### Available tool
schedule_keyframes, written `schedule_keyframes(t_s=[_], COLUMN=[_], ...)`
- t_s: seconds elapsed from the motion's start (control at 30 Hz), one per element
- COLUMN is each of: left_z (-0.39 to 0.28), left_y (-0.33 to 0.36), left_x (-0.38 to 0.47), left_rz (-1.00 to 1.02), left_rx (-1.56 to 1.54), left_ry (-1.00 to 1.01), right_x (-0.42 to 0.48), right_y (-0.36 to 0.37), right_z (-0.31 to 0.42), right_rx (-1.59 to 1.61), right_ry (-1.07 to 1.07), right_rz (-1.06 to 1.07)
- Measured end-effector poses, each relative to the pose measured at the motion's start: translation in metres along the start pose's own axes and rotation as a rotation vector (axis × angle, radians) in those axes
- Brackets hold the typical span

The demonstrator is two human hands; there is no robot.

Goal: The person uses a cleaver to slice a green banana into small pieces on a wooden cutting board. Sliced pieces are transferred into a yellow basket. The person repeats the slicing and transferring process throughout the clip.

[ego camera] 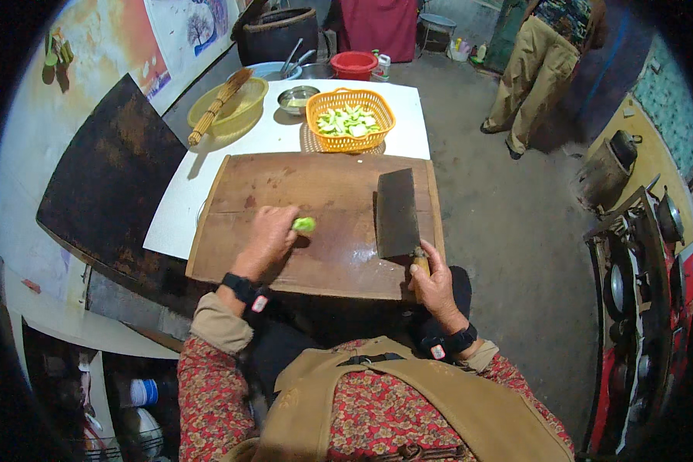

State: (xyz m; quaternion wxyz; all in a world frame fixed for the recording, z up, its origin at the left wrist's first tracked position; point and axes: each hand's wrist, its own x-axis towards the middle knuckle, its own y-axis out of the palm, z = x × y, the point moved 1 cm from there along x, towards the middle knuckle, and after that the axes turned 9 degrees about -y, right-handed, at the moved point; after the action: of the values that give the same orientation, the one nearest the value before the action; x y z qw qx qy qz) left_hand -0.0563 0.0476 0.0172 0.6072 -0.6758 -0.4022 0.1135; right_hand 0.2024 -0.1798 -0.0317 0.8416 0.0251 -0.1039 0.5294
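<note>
My left hand (270,234) grips a short piece of green vegetable (304,224), whose pale cut end sticks out past the fingers. Beneath it lies a wooden cutting board (323,190), wet in patches. The wooden handle of a broad cleaver (397,213) is in my right hand (433,280), at the board's right side. Its dark blade points away from me over the board, well apart from the vegetable. Beyond the board's far edge, an orange plastic basket (388,118) holds many pale green cut pieces (349,121).
A yellow plastic basket (254,104) with a straw whisk (222,107) across it stands at the back left. Beside it is a small metal bowl (293,101). A red basin (353,66) sits farther back. A person (534,75) stands at the far right, near a shelf (635,289) of cookware.
</note>
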Motion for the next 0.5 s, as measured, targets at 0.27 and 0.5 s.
schedule_keyframes(t_s=[0.27, 0.5], left_z=[-0.051, -0.05], left_y=[0.036, 0.035], left_x=[0.013, 0.003], left_rz=[-0.057, 0.069], left_rx=[0.055, -0.064], left_ry=[0.101, 0.079], right_x=[0.0, 0.002], right_y=[0.002, 0.001], right_z=[0.005, -0.003], right_rx=[0.008, -0.005], right_ry=[0.022, -0.021], right_rz=[-0.023, -0.016])
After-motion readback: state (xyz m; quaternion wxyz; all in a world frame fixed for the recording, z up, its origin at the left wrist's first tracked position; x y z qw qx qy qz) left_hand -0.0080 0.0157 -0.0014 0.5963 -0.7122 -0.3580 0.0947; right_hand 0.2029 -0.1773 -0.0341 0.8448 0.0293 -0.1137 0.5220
